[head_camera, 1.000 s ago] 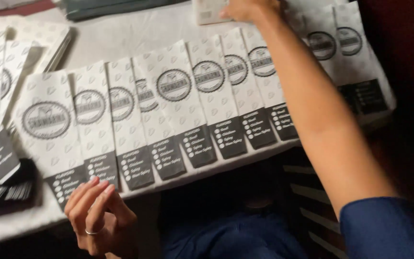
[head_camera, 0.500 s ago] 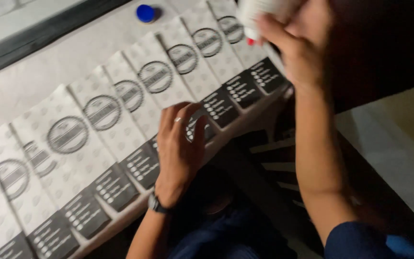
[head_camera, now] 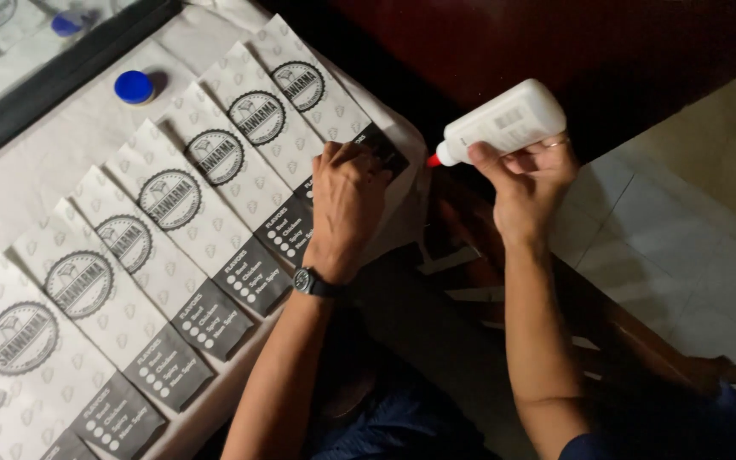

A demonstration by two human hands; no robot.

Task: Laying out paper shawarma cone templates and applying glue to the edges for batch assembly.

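My right hand [head_camera: 523,183] grips a white glue bottle [head_camera: 504,121] tipped sideways, its red nozzle pointing left toward the end of a row of paper bags. My left hand [head_camera: 347,204], with a dark wristwatch, presses flat on the dark bottom edge of the last paper bag [head_camera: 321,94]. The overlapping row of white patterned paper bags [head_camera: 181,204], each with a round dark emblem and a dark printed strip, runs diagonally along the table edge.
A blue bottle cap [head_camera: 134,86] lies on the white table covering [head_camera: 61,145] behind the bags. A dark strip [head_camera: 53,94] crosses the table at upper left. Dark wooden furniture [head_camera: 555,43] and pale floor tiles [head_camera: 692,238] lie to the right.
My right hand brought the glue bottle down from the far side and tilted it, nozzle toward the last bag. My left hand slid along the row to that bag's bottom edge.
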